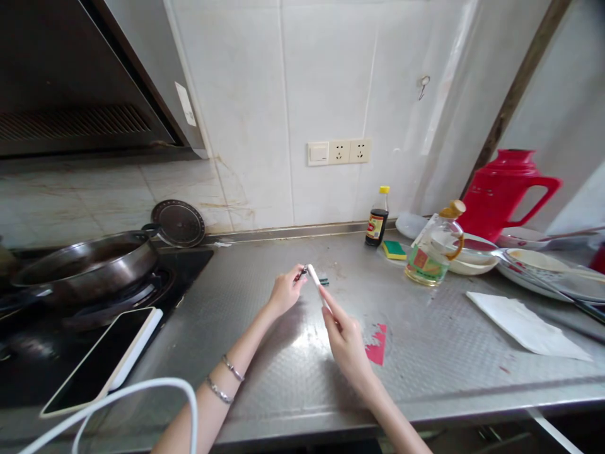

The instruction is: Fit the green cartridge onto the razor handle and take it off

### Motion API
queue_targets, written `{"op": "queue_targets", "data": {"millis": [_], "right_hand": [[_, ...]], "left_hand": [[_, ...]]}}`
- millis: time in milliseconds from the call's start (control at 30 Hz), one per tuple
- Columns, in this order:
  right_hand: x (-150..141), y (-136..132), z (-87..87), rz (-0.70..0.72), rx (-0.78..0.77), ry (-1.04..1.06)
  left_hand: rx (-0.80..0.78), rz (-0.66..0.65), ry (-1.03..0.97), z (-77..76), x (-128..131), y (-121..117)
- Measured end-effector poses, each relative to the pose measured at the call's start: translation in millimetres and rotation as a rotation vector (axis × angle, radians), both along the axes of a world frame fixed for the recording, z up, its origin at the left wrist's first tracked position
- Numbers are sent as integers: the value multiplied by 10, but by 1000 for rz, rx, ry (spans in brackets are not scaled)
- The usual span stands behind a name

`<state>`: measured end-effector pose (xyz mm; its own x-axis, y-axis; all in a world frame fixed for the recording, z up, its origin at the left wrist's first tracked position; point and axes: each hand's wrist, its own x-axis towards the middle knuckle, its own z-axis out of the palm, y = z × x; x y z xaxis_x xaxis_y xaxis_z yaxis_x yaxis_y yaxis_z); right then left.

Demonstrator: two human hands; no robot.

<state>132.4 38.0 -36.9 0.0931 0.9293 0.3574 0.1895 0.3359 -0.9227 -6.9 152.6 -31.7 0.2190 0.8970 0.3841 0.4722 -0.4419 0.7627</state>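
Observation:
My right hand is closed around a slim white stick-shaped thing, whose far end points up and to the left. My left hand pinches a small dark item with a shiny tip, right beside that end. Whether the two pieces touch, I cannot tell. Just behind the white stick, a short dark green object lies on the steel counter. A torn red patch is on the counter to the right of my right hand.
A pan stands on the stove at left, near a phone and a white cable. On the right are a sauce bottle, a sponge, an oil jug, a red thermos, several dishes and white paper.

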Motion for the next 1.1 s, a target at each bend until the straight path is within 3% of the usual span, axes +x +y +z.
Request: {"op": "queue_targets", "data": {"millis": [100,267,467,600,733,867,1100], "right_hand": [[-24,-15,-20,55,-3,-8],[-49,4,-19,-4,-37,34],[-106,-20,8,126,-13,-29],[96,172,69,32,46,-88],[462,554,176,5,130,-327],[682,898,282,63,162,-500],[652,1311,269,28,167,-678]], "left_hand": [[10,-13,11,4,-5,-5],[4,-12,-5,-11,-12,6],[24,-20,22,-44,-27,53],[-306,-145,-152,-5,-25,41],[-623,-264,-335,74,-50,16],[-735,-271,-454,114,-83,31],[-790,-216,-519,109,-91,67]]}}
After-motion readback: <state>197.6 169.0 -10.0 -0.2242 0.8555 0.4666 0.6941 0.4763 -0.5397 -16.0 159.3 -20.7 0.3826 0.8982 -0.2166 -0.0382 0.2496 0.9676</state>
